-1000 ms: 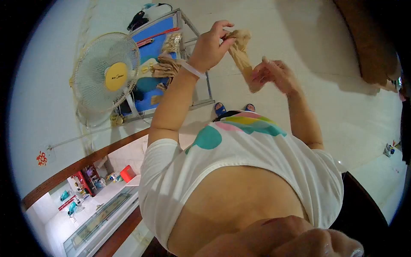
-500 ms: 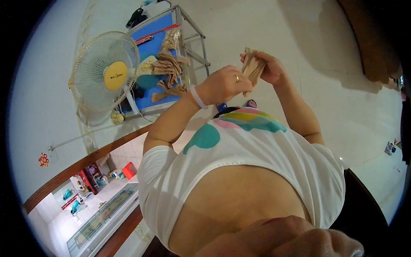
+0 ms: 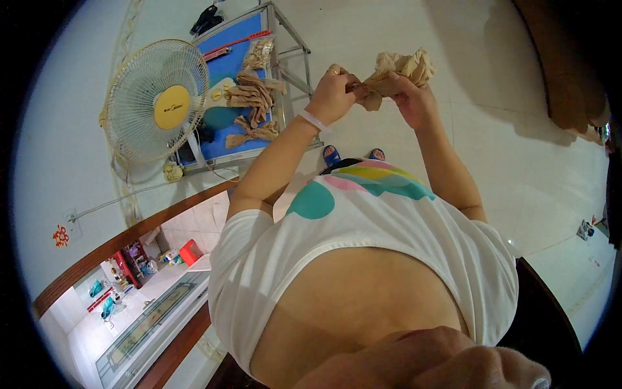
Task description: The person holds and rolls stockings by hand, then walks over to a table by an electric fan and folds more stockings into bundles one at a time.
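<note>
A thin, crumpled beige nylon stocking (image 3: 403,65) is stretched between my two hands above the floor. My left hand (image 3: 332,98), with a ring and a pale bracelet, pinches its narrow end. Closed on the wider, bunched part is my right hand (image 3: 414,104), its thumb on top of the fabric. More tan stockings (image 3: 253,97) lie in a loose heap on the blue-topped table (image 3: 223,141) to my left. A few more stockings (image 3: 254,134) are nearer its front edge.
A yellow-and-white fan (image 3: 172,107) stands at the table's left side. Beyond the heap lie a clear bag of tan items (image 3: 259,53) and a red strip (image 3: 240,42). My feet in blue sandals (image 3: 331,155) are below. Brown furniture (image 3: 564,71) is at the far right.
Both hands have moved forward and farther apart. The stocking, earlier hanging flatter between them, is now drawn out sideways, with its wider part bunched up over my right hand.
</note>
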Available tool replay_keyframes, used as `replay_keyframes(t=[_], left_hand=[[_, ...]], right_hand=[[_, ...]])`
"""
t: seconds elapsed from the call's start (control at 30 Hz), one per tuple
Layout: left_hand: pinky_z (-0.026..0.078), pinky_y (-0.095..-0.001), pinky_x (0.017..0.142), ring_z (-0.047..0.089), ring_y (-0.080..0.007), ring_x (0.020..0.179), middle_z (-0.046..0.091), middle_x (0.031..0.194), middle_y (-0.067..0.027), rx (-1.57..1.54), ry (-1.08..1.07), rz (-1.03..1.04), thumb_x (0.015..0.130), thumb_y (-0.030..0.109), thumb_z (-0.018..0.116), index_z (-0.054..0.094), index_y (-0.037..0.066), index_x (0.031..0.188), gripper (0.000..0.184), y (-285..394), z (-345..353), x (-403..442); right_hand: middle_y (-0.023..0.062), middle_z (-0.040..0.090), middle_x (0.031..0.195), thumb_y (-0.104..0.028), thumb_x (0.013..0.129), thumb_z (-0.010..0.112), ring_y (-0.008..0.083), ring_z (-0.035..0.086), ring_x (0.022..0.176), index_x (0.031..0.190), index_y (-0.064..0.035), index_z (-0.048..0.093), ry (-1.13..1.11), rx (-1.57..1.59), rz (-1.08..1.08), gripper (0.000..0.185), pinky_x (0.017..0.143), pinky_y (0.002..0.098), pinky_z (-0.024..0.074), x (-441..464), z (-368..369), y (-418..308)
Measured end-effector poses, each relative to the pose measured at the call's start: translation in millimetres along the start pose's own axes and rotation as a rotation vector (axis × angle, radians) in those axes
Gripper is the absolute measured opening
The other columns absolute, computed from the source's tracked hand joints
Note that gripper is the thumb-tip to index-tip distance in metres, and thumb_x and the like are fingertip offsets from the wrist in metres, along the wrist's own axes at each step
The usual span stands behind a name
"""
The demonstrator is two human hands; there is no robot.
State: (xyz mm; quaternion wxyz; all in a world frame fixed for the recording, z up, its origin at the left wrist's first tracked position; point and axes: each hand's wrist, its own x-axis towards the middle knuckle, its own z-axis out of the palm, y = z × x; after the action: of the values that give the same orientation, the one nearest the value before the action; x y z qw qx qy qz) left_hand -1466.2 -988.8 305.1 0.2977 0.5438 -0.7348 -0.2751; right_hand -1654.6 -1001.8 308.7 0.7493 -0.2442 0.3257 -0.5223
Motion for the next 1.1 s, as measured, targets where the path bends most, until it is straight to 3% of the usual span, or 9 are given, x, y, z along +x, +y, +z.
replay_keyframes(t=[0.13,0.23,0.33,0.43,0.57,0.63,0.83,0.93,1.1], left_hand=[[0.046,-0.0280,0.058,0.054,-0.0176,0.064,0.053,0.078,-0.0113,-0.432,0.025,-0.266,0.070,0.008,0.060,0.055,-0.006,0.084,0.020,-8.9,10.5,2.8],[0.043,-0.0237,0.048,0.051,-0.0120,0.057,0.054,0.070,-0.0032,-0.866,-0.016,-0.620,0.077,0.013,0.061,0.052,0.003,0.078,0.013,0.8,8.9,8.0],[0.038,-0.0220,0.042,0.049,-0.0111,0.053,0.054,0.071,-0.0052,-0.826,0.177,-0.669,0.079,0.011,0.057,0.047,0.006,0.075,0.012,7.1,25.4,14.0],[0.045,-0.0255,0.051,0.054,-0.0160,0.061,0.056,0.076,-0.0091,-1.122,0.175,-0.718,0.080,0.008,0.052,0.050,0.003,0.084,0.007,11.4,26.2,16.6],[0.049,-0.0340,0.073,0.058,-0.0250,0.081,0.058,0.089,-0.0151,-1.758,-0.012,-0.590,0.081,0.006,0.047,0.051,-0.003,0.097,0.019,9.3,10.7,12.6],[0.047,-0.0380,0.083,0.056,-0.0280,0.090,0.058,0.095,-0.0168,-1.895,-0.135,-0.555,0.080,0.005,0.046,0.052,-0.005,0.101,0.024,17.7,-2.9,11.0],[0.048,-0.0375,0.084,0.057,-0.0252,0.090,0.057,0.100,-0.0146,-1.597,-0.132,-0.585,0.081,0.005,0.046,0.051,-0.003,0.102,0.023,9.2,-2.3,3.7],[0.051,-0.0323,0.069,0.060,-0.0218,0.075,0.058,0.091,-0.0120,-1.238,-0.067,-0.556,0.081,0.004,0.049,0.052,-0.001,0.095,0.015,9.4,-3.6,0.8],[0.050,-0.0270,0.059,0.057,-0.0151,0.069,0.057,0.086,-0.0080,-1.430,0.157,-0.349,0.081,0.008,0.053,0.051,0.001,0.092,0.013,12.7,-9.3,-2.7]], right_hand=[[0.0052,0.057,0.096,-0.007,0.077,0.062,0.0172,0.057,0.084,0.097,-0.0040,0.054,0.065,-0.234,-0.171,0.022,0.072,0.0307,0.0470,2.8,-2.0,2.2],[0.0052,0.058,0.093,-0.005,0.076,0.062,0.0168,0.057,0.079,0.090,-0.0036,0.056,0.060,-0.558,-0.455,0.015,0.069,0.0284,0.0461,1.4,1.5,8.9],[0.0058,0.058,0.088,-0.004,0.075,0.063,0.0167,0.056,0.076,0.086,-0.0029,0.056,0.004,-0.777,-0.639,0.013,0.066,0.0269,0.0449,2.6,5.7,22.6],[0.0069,0.058,0.083,-0.003,0.073,0.064,0.0174,0.056,0.075,0.085,-0.0029,0.056,-0.001,-0.867,-0.711,0.014,0.064,0.0268,0.0444,1.6,13.7,35.0],[0.0064,0.058,0.085,-0.003,0.074,0.063,0.0155,0.056,0.077,0.085,-0.0021,0.057,0.057,-1.025,-0.855,0.013,0.065,0.0257,0.0446,0.1,16.0,28.7],[0.0060,0.059,0.088,-0.003,0.075,0.062,0.0136,0.055,0.078,0.088,-0.0012,0.056,0.099,-0.719,-0.645,0.014,0.066,0.0250,0.0449,1.5,10.6,31.0],[0.0052,0.059,0.092,-0.002,0.078,0.060,0.0114,0.055,0.083,0.098,0.0016,0.054,0.081,-0.465,-0.481,0.022,0.071,0.0238,0.0454,-4.7,19.9,27.1],[0.0052,0.059,0.093,-0.002,0.077,0.060,0.0114,0.055,0.084,0.099,0.0019,0.054,0.070,-0.455,-0.436,0.023,0.073,0.0241,0.0455,-9.3,20.3,27.4],[0.0059,0.059,0.095,-0.001,0.076,0.060,0.0127,0.056,0.085,0.098,0.0005,0.055,0.003,-0.292,-0.423,0.022,0.074,0.0266,0.0468,-5.1,9.2,18.4]])
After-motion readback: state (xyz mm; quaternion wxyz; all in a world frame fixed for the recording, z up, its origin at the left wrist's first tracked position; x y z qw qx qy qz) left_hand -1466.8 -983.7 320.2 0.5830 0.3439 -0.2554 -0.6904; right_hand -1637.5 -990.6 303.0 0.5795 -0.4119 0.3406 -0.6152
